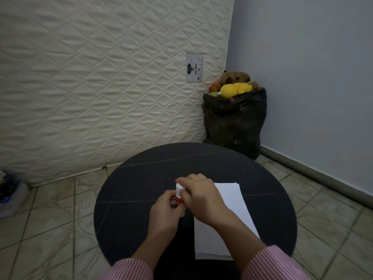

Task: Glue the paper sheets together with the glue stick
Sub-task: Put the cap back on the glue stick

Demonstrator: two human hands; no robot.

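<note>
The glue stick [178, 194] is small, with a white cap end at the top and a red band lower on its body. It stands almost upright above the round black table [129, 199], near the middle of the table top, just left of the paper. Most of its body is hidden by the fingers, so its bottom end shows only as a small white part under the left hand.

The paper [232, 197] is a stack of white sheets lying flat on the table, right of the glue stick, with its near edge close to the table's near rim. The edges at the far corner and at the near end are not exactly in line, so more than 1 sheet is visible; I cannot tell how many.

The left hand [164, 208] is curled around the lower part of the glue stick and grips it from the left side. The right hand [198, 196] is curled over the top part, its fingertips pinching the white cap end. The right wrist and forearm pass over the paper. Both hands touch each other around the stick. Both sleeves [131, 269] are pink with thin white stripes.

Behind the table, a quilted mattress [101, 77] leans upright, and to the far right of the table a black bag [234, 122] holds soft toys [235, 88].
</note>
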